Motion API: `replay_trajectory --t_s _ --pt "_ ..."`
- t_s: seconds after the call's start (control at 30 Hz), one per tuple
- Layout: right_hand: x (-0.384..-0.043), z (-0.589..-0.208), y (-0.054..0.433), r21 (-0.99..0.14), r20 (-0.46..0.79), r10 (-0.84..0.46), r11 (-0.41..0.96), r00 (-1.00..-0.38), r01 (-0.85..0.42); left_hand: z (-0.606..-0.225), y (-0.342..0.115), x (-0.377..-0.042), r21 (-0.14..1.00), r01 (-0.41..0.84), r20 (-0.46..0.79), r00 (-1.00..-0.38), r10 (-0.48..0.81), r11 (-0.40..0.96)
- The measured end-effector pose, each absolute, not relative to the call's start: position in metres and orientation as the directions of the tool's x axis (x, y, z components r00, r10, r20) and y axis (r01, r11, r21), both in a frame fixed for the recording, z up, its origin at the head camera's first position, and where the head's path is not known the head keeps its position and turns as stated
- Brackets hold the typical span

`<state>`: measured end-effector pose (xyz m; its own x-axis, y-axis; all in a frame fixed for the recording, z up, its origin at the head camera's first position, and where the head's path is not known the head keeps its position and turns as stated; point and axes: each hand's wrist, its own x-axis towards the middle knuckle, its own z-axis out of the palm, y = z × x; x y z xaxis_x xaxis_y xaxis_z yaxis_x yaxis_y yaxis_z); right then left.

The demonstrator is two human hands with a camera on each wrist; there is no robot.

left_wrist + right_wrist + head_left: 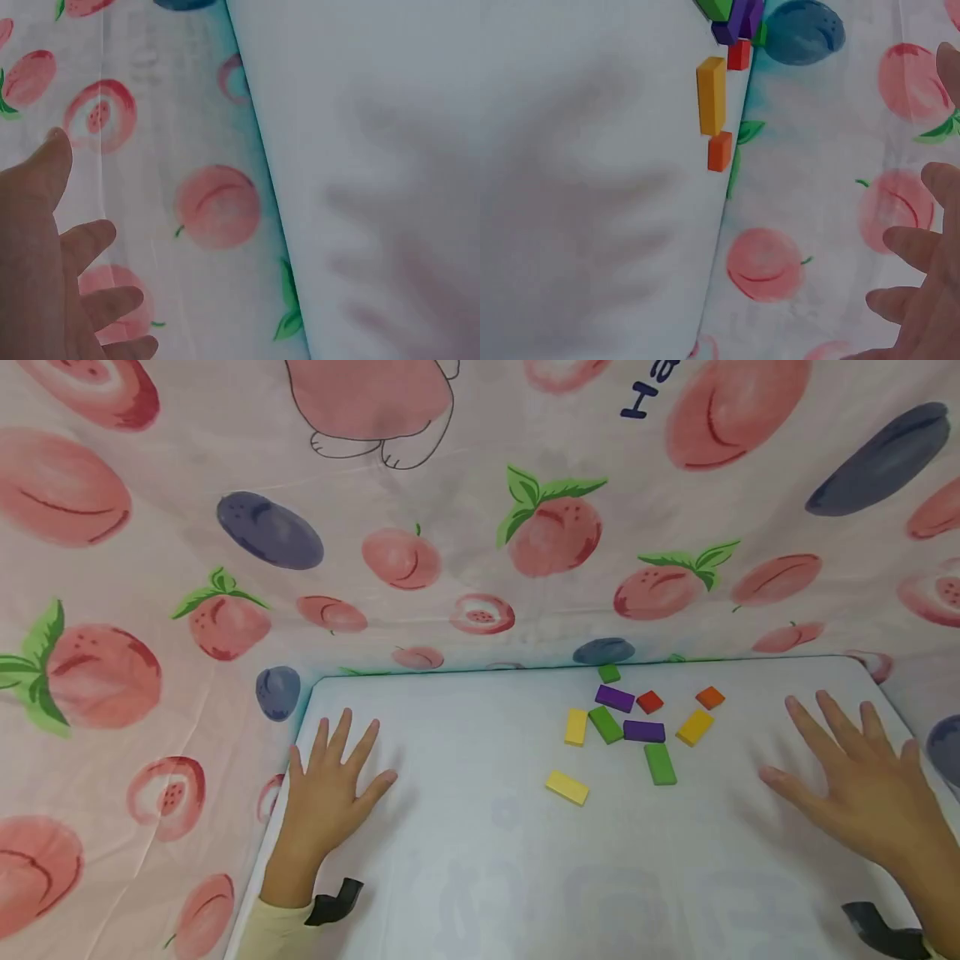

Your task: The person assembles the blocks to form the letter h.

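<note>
My left hand [327, 797] is spread above the left side of the white table, fingers apart and holding nothing. On the far right side, my right hand [862, 785] is spread the same way, nearest to the coloured blocks. Among these blocks are a green block [661, 764], a purple block [644, 732], an orange-yellow block [695, 727], a small orange block [710, 697] and a small red block [649, 702]. A pale yellow block [567, 787] lies apart, closer to the front. Both hands cast soft shadows, and neither touches a block.
The white tabletop [465, 827] has a back edge meeting a hanging cloth [450, 502] printed with peaches. More cloth covers the left and right sides. Black straps [335, 902] are on both wrists. A small green block [609, 673] lies against the back edge.
</note>
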<state>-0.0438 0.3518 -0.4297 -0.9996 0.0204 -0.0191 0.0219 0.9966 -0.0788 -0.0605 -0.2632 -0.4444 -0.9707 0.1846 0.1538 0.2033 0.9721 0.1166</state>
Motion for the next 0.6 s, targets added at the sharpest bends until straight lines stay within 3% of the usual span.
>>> replay_trajectory --t_s 0.33,0.6 --pt "-0.047 -0.444 0.328 -0.201 -0.066 -0.061 0.979 -0.996 -0.046 -0.466 -0.206 -0.049 0.241 0.368 0.287 -0.911 0.296 0.898" --pt "-0.056 -0.458 0.307 -0.32 -0.202 -0.071 0.947 -0.977 -0.003 -0.484 -0.158 -0.047 0.397 0.396 0.259 -0.914 0.313 0.828"
